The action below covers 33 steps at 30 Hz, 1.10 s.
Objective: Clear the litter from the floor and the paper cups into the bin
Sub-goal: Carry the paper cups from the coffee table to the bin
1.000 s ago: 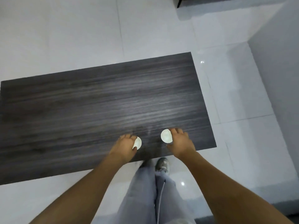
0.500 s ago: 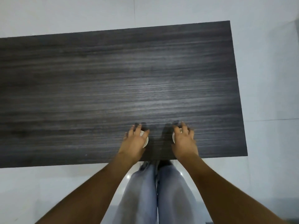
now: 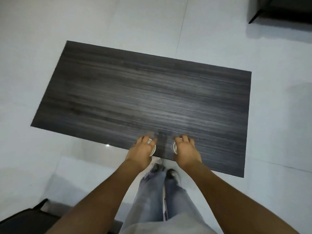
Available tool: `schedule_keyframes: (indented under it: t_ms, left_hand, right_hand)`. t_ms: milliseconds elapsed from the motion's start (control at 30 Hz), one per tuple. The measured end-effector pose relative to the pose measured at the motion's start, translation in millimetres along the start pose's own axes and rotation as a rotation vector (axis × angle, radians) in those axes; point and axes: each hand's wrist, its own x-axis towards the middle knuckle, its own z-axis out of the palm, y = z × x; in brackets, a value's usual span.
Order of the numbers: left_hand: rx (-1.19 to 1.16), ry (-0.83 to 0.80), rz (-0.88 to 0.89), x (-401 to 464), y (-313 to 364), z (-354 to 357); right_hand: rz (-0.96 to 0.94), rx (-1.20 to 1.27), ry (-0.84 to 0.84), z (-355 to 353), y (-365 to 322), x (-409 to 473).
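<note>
- Head view: dark grey wood-grain rectangular tabletop (image 3: 145,98) fills the mid frame, seen from above, long side running left-right & skewed, right end nearer the bottom.
- Pale glossy tiled floor (image 3: 67,31) all round it; thin grout lines, small bright light glint on the tile just beside the table's near edge, left of the hands.
- Dark furniture piece w/ thin black leg (image 3: 278,9) in the top-right corner, well apart from the table.
- Another dark low object (image 3: 25,220) at bottom-left corner; too cropped to tell what it is.
- Person's grey-blue jeans legs (image 3: 152,200) & dark shoes (image 3: 170,173) stand just at the table's near edge, between the two forearms.
- Nothing lies between the hands & the cups; table surface around them is bare wood grain.
- Left hand (image 3: 141,151): fingers curled over & round the left white paper cup (image 3: 153,148), gripping it from above; only a sliver of white rim shows on the hand's right side.
- Right hand (image 3: 185,149): fingers curled round the right white paper cup (image 3: 175,147), same top grip; part of the round white rim shows on the hand's left side.
- Both cups are near the table's near edge, close together w/ a dark gap of tabletop between them. Cannot tell if they're touching the table or just lifted off.
- Cups look plain white, round-mouthed; bodies hidden by the hands, contents not visible.
- Some motion blur on left fingers.
</note>
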Motion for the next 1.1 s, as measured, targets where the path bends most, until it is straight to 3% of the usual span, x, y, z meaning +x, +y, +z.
schedule_keyframes:
  t_ms: [167,467,800,1100]
  left_hand:
    - [-0.044,0.137,-0.136,-82.0,-22.6,-21.4]
    - [-0.215,0.241,-0.411,-196.9,-115.3,-25.7]
    - [-0.323,0.303,-0.559,-291.8,-316.6,-52.6]
    - [-0.393,0.331,-0.622,-314.3,-464.3,-87.6]
  right_hand:
    - [-0.167,-0.101,-0.009,-17.9,-64.5,-41.7]
    - [-0.471,-0.320,-0.034,-7.7,-212.1,-73.9]
    - [-0.627,-0.326,-0.043,49.4,-429.3,-74.1]
    - [-0.699,-0.315,-0.105,85.8,-570.5,-44.0]
